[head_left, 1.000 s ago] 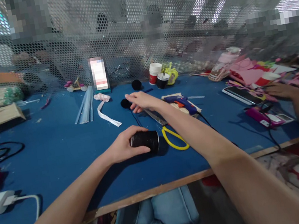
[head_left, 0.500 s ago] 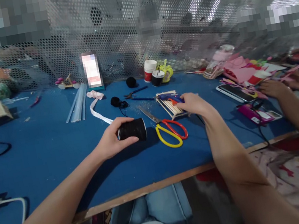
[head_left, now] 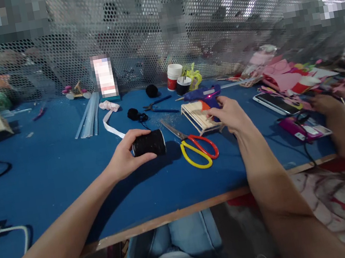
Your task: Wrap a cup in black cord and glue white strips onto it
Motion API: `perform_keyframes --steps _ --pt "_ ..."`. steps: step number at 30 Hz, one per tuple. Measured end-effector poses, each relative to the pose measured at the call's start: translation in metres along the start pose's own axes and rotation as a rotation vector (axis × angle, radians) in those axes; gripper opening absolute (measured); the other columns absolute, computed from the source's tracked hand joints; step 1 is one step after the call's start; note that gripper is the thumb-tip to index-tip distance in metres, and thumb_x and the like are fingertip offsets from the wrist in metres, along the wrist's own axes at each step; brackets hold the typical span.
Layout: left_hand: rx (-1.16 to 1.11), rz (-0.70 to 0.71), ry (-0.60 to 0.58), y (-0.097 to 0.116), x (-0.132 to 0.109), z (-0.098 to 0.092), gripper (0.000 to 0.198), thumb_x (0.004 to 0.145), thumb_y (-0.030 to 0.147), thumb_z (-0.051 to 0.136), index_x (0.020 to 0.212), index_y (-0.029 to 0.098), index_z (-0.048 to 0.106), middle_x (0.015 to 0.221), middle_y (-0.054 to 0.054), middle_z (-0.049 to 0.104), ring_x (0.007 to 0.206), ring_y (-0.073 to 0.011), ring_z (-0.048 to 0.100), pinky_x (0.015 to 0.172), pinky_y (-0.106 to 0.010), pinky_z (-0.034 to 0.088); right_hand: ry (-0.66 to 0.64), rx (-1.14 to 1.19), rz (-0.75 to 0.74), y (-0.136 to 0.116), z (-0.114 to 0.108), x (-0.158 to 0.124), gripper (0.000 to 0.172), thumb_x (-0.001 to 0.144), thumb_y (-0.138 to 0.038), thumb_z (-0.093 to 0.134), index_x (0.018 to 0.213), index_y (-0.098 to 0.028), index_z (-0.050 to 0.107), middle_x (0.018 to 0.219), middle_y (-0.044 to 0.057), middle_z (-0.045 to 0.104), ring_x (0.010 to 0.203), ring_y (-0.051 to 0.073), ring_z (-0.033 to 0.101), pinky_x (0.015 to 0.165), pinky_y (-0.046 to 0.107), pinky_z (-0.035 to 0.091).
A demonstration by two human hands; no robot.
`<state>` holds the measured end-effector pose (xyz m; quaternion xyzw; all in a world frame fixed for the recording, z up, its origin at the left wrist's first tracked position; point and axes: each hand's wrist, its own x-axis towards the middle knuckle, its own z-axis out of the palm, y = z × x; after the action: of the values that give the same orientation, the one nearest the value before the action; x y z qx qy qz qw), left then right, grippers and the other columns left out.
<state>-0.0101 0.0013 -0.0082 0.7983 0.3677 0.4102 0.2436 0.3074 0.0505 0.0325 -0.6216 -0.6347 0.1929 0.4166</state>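
My left hand (head_left: pixel 128 155) is closed around a black-wrapped cylinder (head_left: pixel 149 144) with thin pale edges, lying sideways just above the table. My right hand (head_left: pixel 230 115) grips the handle of a blue glue gun (head_left: pixel 201 93), whose nozzle points left and whose small light glows red. A clear glue stick (head_left: pixel 234 84) sticks out of its back end. Below the gun stands a small rack of wooden sticks (head_left: pixel 195 116). Between my hands lie scissors (head_left: pixel 191 143) with one yellow and one red handle, blades toward the back left.
Pliers (head_left: pixel 164 111), a black yarn ball (head_left: pixel 151 91), white ribbon (head_left: pixel 110 126), glue sticks (head_left: pixel 88 117) and paper cups (head_left: pixel 174 75) lie farther back. A phone (head_left: pixel 105 76) stands against the mesh (head_left: pixel 133 42). At right are a co-worker's hands (head_left: pixel 325 104), another phone (head_left: pixel 276 104) and pink scraps.
My right hand has raised and turned the glue gun, so its body now shows above the stick rack. My left hand still holds the black-wrapped cylinder in nearly the same place.
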Motion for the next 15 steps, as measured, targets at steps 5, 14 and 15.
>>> perform_keyframes --steps 5,14,15 --pt "0.003 0.008 0.044 -0.005 0.002 -0.001 0.051 0.070 0.037 0.071 0.114 0.020 0.052 0.115 -0.008 0.054 0.109 -0.0218 0.051 0.095 -0.036 0.041 -0.256 0.301 0.007 -0.028 0.006 -0.026 0.022 0.072 -0.030 0.061 0.057 -0.017 0.050 0.049 -0.003 0.049 0.046 0.009 0.045 0.046 0.023 0.036" --pt "-0.092 -0.255 0.139 -0.012 0.004 -0.004 0.055 0.067 0.037 0.072 0.115 0.018 0.053 0.111 -0.008 0.057 0.100 -0.0219 0.056 0.086 -0.036 0.046 -0.283 -0.042 -0.294 -0.052 0.025 -0.068 0.021 0.076 -0.039 0.063 0.086 -0.021 0.068 0.083 0.003 0.070 0.079 0.021 0.065 0.074 0.034 0.050" --pt "-0.100 -0.271 0.145 -0.012 0.004 -0.004 0.055 0.067 0.037 0.072 0.115 0.018 0.053 0.110 -0.008 0.058 0.098 -0.0214 0.056 0.085 -0.036 0.046 -0.276 -0.065 -0.318 -0.053 0.027 -0.070 0.022 0.077 -0.041 0.063 0.084 -0.021 0.068 0.082 0.003 0.070 0.078 0.021 0.065 0.073 0.034 0.050"
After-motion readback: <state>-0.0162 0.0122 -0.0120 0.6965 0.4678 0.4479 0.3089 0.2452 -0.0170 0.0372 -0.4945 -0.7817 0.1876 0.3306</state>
